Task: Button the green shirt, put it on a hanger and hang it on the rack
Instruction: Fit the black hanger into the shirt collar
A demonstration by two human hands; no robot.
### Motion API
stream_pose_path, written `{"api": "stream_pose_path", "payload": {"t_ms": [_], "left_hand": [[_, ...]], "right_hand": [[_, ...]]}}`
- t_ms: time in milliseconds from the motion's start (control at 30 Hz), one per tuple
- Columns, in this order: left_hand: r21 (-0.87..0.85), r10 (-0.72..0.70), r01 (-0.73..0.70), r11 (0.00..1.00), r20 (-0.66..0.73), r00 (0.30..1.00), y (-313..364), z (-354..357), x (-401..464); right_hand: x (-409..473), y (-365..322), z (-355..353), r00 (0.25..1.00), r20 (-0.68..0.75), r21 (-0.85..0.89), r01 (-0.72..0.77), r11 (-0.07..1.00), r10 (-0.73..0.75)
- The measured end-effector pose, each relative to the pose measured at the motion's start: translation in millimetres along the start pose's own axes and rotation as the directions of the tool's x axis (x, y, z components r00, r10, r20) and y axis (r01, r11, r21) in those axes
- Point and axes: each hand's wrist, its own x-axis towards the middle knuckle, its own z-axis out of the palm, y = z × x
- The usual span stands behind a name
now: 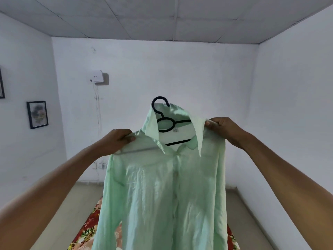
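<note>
- White walls and a panelled ceiling enclose the room; a floral-patterned cloth (86, 226) lies below, and a framed picture (37, 114) hangs on the left-hand wall.
- Green shirt (162, 195): held up at chest height in mid-air, placket closed down the visible front, so buttoning appears complete.
- Black hanger (164, 121): seated inside the collar, hook projecting above it; this step appears done.
- Left hand (119, 139): grips the shirt's shoulder.
- Right hand (223, 130): pinches the opposite shoulder beside the collar tip.
- Hands are well apart, holding the shoulders spread.
- Remaining: hanging on the rack. No rack is in view.
</note>
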Motion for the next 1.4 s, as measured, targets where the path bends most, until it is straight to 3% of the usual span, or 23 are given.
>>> {"api": "stream_pose_path", "payload": {"t_ms": [133,233,333,400,533,733,900,1067,1133,1400], "left_hand": [[-0.144,-0.076,0.053,0.988,-0.163,0.984,-9.4,8.8,3.4],[-0.209,-0.095,0.060,0.976,-0.162,0.982,-15.6,7.2,3.5],[-0.155,-0.061,0.040,0.987,-0.131,0.990,-19.6,1.9,3.7],[-0.115,-0.017,0.004,0.993,-0.113,0.993,-20.7,-0.9,3.5],[-0.105,0.026,-0.039,0.994,-0.121,0.992,-24.4,-1.9,3.7],[-0.163,0.053,-0.073,0.984,-0.121,0.991,-26.0,-5.3,4.7],[-0.179,0.045,-0.069,0.981,-0.136,0.990,-31.5,-7.1,10.3],[-0.266,0.060,-0.109,0.958,-0.185,0.981,-30.5,-8.0,8.0],[-0.284,0.068,-0.122,0.951,-0.194,0.979,-30.2,-6.8,8.2],[-0.260,0.069,-0.106,0.960,-0.146,0.987,-35.4,-3.6,8.4]], "right_hand": [[-5.7,-5.5,7.1,0.999,-0.013,0.075,0.042,0.996,-0.041],[-9.5,3.7,0.7,0.990,0.127,0.103,-0.074,0.992,0.061],[-5.5,10.7,-16.3,0.884,0.354,-0.259,-0.223,0.940,0.307],[-5.3,6.6,-22.3,0.844,0.380,-0.421,-0.207,0.883,0.379],[-7.8,0.7,-18.5,0.914,0.314,-0.222,-0.195,0.955,0.259],[-5.4,4.9,-8.8,0.974,0.141,-0.253,-0.140,0.957,0.179],[0.5,-7.6,2.9,0.994,0.004,-0.394,-0.101,0.914,0.112],[-1.2,-23.2,16.8,0.977,0.139,-0.313,-0.111,0.943,0.161],[0.4,-25.1,26.2,0.980,0.128,-0.304,-0.106,0.947,0.151],[10.7,-32.6,61.7,0.972,-0.234,-0.366,-0.063,0.929,-0.026]]}}
